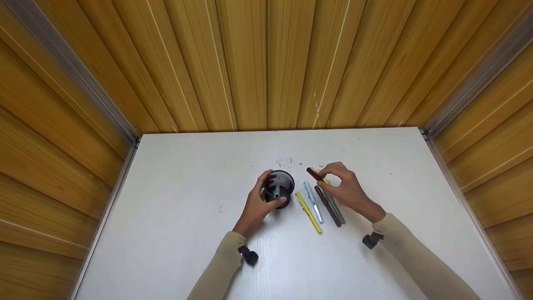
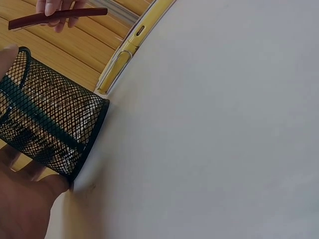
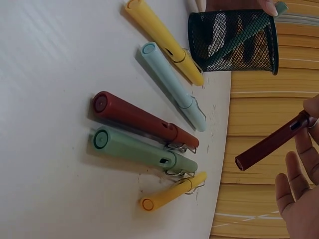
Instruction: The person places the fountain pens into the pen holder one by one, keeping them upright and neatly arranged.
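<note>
My left hand (image 1: pixel 256 206) grips a black mesh pen holder (image 2: pixel 55 109), its fingers and thumb spread round the sides. Inside the holder leans a dark green pen (image 3: pixel 244 37), its end poking past the rim in the right wrist view. My right hand (image 1: pixel 352 189) pinches a dark red pen (image 3: pixel 271 142) between thumb and fingertips, raised above the table to the right of the holder. Between and below the hands lie a yellow pen (image 1: pixel 308 212), a light blue pen (image 1: pixel 313 202), another dark red pen (image 3: pixel 144 122) and a grey-green pen (image 3: pixel 142 152).
A second yellow pen (image 3: pixel 174 193) lies beside the grey-green one, mostly covered by my right hand in the head view. Everything rests on a white table (image 1: pixel 187 187) with small dark marks. Wood-look panels (image 1: pixel 250 62) close off its back and both sides.
</note>
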A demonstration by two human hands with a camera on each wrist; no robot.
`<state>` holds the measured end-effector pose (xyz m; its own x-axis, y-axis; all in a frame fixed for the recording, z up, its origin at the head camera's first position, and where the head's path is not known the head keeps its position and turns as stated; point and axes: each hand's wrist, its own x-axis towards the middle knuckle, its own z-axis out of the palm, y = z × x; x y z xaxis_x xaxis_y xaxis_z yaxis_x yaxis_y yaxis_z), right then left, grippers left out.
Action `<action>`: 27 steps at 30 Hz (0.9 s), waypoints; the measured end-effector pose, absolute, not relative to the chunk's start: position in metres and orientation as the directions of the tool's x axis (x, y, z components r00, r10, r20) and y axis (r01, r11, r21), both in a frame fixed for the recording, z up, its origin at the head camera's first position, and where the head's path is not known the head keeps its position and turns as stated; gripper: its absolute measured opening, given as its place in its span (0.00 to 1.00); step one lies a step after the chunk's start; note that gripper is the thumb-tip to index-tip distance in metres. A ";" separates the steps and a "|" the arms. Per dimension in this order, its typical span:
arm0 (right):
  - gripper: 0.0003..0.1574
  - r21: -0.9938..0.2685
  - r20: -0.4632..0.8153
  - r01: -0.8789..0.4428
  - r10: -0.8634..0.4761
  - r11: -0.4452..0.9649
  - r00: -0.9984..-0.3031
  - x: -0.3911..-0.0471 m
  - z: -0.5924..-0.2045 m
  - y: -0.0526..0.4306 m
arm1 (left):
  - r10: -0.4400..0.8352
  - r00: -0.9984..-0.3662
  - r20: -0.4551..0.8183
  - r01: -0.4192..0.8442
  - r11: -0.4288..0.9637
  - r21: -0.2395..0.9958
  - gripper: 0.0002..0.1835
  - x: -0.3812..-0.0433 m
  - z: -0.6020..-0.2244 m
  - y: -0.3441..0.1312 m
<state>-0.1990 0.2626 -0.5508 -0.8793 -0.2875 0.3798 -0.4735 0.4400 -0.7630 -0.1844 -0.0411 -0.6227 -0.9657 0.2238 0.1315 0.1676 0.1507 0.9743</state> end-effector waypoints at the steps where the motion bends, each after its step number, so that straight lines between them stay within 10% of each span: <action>1: 0.16 -0.766 0.380 -0.476 -0.293 0.433 -0.878 -0.199 -0.550 0.261 | 0.224 -0.965 0.133 0.169 0.151 0.974 0.53 -0.185 -0.623 -0.041; 27: 0.16 -0.736 0.449 -0.571 -0.370 0.363 -0.814 -0.210 -0.545 0.229 | 0.222 -0.963 0.151 0.188 0.160 0.969 0.51 -0.185 -0.626 -0.041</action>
